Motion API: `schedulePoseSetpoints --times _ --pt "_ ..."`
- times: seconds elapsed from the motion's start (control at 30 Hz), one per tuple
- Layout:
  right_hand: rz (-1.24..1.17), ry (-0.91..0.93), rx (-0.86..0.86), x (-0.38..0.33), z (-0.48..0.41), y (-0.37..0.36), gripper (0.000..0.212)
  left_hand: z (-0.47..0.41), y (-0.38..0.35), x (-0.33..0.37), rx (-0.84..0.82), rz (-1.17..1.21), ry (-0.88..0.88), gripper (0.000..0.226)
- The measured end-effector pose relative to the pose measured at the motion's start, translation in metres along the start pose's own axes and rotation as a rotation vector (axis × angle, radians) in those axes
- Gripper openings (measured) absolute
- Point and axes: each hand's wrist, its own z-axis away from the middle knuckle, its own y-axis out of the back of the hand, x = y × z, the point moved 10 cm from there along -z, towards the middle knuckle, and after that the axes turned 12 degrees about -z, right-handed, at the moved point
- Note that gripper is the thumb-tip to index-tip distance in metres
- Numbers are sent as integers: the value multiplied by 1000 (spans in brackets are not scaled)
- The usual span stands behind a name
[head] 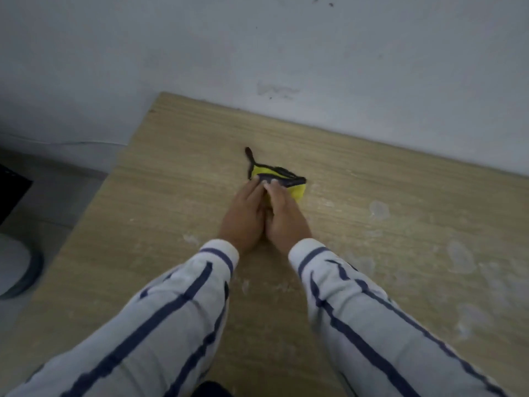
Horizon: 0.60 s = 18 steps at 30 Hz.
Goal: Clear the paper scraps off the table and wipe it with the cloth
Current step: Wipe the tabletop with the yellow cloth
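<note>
Cloth (299,189), seemingly under right hand (286,217)

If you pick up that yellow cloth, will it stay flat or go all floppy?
Probably floppy: the cloth lies bunched under the left hand and right hand, its dark tail trailing loose. It looks thin, so likely light. Pushed, it should slide over the table, not roll.

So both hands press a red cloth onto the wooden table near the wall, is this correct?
The cloth is yellow with dark edging, not red. The head view shows the left hand and right hand pressing it onto the wooden table near the wall.
</note>
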Motion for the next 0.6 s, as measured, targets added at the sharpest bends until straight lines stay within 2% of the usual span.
schedulePoseSetpoints --times 0.07,0.17,0.3,0.37,0.43,0.53,0.6 --pt "183 5 -89 7 -5 -11 52 16 -2 -16 48 -71 173 53" --pt "323 -29 -33 21 0 7 43 29 -9 -30 1 -246 327 57" --pt "420 -159 118 70 19 70 33 23 -16 -24 -71 -307 307 67" --pt "390 -295 309 111 50 127 28 23 -18 -23 -88 -349 297 68" --pt "365 -460 393 145 85 168 29 23 -18 -22 -87 -364 290 66" --pt "184 -505 414 144 93 168 55 23 -20 -14 -114 -381 229 64" --pt "145 -486 323 123 86 133 61 26 -25 -1 -128 -410 144 64"
